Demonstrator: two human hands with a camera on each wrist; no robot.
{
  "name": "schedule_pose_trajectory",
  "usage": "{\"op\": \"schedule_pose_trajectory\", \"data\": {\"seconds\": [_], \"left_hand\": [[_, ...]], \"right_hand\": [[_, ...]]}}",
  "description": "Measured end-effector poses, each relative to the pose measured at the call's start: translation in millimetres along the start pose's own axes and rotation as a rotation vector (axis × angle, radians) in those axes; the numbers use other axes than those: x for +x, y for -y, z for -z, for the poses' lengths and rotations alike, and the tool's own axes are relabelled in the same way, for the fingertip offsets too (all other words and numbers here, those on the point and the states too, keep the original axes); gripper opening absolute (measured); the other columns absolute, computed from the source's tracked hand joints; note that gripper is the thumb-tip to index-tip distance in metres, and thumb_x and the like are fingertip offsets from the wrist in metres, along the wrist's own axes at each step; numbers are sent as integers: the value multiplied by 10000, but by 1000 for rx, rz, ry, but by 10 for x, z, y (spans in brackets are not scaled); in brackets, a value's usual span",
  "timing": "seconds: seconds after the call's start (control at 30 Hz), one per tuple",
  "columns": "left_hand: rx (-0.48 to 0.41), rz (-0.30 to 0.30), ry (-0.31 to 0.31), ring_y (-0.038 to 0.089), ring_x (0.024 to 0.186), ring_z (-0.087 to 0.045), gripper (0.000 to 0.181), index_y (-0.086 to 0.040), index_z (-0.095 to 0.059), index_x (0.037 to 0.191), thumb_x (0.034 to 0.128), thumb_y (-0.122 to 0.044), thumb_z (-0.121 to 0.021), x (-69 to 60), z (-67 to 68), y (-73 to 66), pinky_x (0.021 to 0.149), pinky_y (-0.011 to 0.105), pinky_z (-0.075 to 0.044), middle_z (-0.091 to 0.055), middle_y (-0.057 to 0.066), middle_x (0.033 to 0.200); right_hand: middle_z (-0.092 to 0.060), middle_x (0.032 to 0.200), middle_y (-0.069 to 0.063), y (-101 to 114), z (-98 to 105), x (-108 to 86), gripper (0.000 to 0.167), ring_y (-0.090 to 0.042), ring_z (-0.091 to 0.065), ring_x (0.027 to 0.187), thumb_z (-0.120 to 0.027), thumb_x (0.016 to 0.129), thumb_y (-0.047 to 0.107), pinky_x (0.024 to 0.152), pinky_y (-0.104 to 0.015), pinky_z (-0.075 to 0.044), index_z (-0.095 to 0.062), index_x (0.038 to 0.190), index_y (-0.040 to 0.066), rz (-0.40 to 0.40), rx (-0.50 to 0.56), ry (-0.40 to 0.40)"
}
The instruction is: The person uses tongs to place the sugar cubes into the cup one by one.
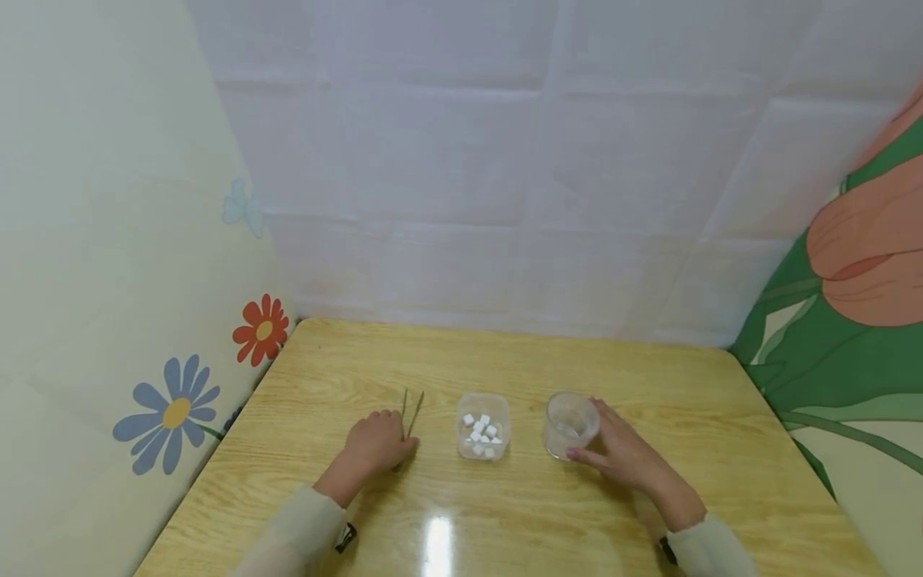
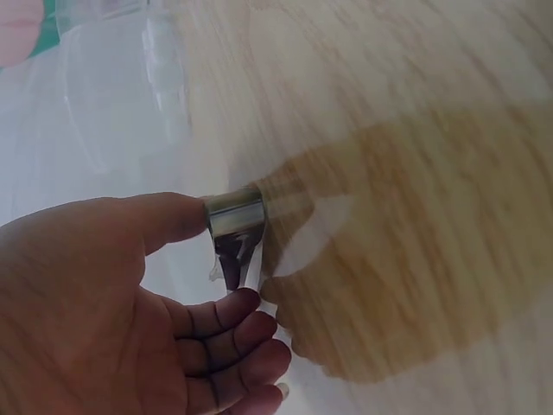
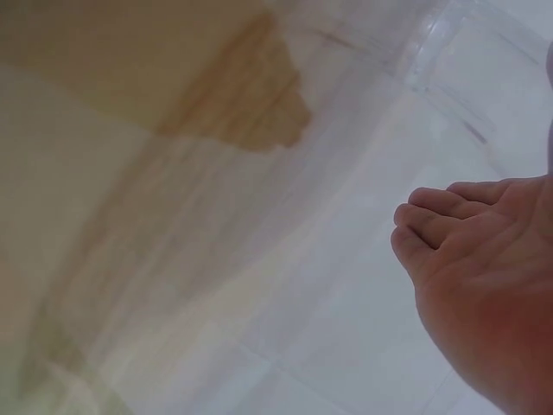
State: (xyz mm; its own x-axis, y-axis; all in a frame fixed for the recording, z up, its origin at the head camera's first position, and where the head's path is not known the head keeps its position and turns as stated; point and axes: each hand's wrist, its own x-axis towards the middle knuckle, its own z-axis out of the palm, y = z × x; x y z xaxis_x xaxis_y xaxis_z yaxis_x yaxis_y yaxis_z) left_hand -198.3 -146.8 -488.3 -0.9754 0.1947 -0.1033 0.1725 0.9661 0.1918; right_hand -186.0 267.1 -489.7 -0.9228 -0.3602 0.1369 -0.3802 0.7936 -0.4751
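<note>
My left hand [image 1: 378, 441] pinches a pair of metal tweezers [image 1: 413, 413] at the closed end, with the two prongs spread and pointing away from me. In the left wrist view, the bent metal end of the tweezers [image 2: 237, 216] lies between thumb and fingertips. On the other side, my right hand [image 1: 623, 445] grips a clear round cup [image 1: 570, 425], thumb at the near side and fingers round the far right side. The right wrist view shows this hand [image 3: 492, 259] only partly. Between the hands, a clear plastic box [image 1: 465, 453] holds several small white cubes [image 1: 477, 436].
All this stands on a glossy wood-grain table [image 1: 505, 513]. A white sheet [image 1: 461, 160] hangs behind the table's far edge. Flower-patterned panels flank the left and right sides.
</note>
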Motion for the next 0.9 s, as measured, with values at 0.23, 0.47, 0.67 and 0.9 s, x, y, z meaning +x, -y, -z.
{"op": "schedule_pose_trajectory", "data": {"seconds": [0.23, 0.47, 0.67, 0.9], "left_hand": [[-20, 28, -4, 287, 686, -610, 324, -14, -601, 858, 947, -320, -660, 8, -61, 12, 630, 471, -519, -608, 120, 763], [-68, 66, -2, 269, 622, -570, 260, 36, -603, 950, 923, -223, -595, -4, -7, 31, 567, 448, -488, -588, 129, 723], [-75, 54, -62, 321, 605, -592, 180, 22, -540, 928, 924, -155, -571, -7, 76, 59, 544, 468, -487, -566, 137, 689], [-48, -26, -146, 283, 529, -562, 121, 22, -516, 918, 956, -80, -570, -25, 189, 129, 486, 433, -482, -535, 110, 645]], "right_hand": [[-386, 1493, -369, -5, -13, -11, 876, -571, -302, 1407, -757, 885, 455, 1098, -693, -266, -387, 1481, -69, 11, 5, -5], [-390, 1484, -378, -2, -7, -12, 862, -578, -311, 1399, -759, 887, 444, 1098, -691, -269, -396, 1476, -70, 30, 4, -14], [-397, 1485, -368, 3, 5, -9, 856, -576, -312, 1400, -760, 885, 444, 1104, -688, -260, -403, 1476, -62, 35, 12, -15], [-376, 1509, -354, 22, 35, -10, 875, -573, -286, 1415, -738, 894, 481, 1103, -694, -257, -385, 1495, -48, 11, 22, 12]]}}
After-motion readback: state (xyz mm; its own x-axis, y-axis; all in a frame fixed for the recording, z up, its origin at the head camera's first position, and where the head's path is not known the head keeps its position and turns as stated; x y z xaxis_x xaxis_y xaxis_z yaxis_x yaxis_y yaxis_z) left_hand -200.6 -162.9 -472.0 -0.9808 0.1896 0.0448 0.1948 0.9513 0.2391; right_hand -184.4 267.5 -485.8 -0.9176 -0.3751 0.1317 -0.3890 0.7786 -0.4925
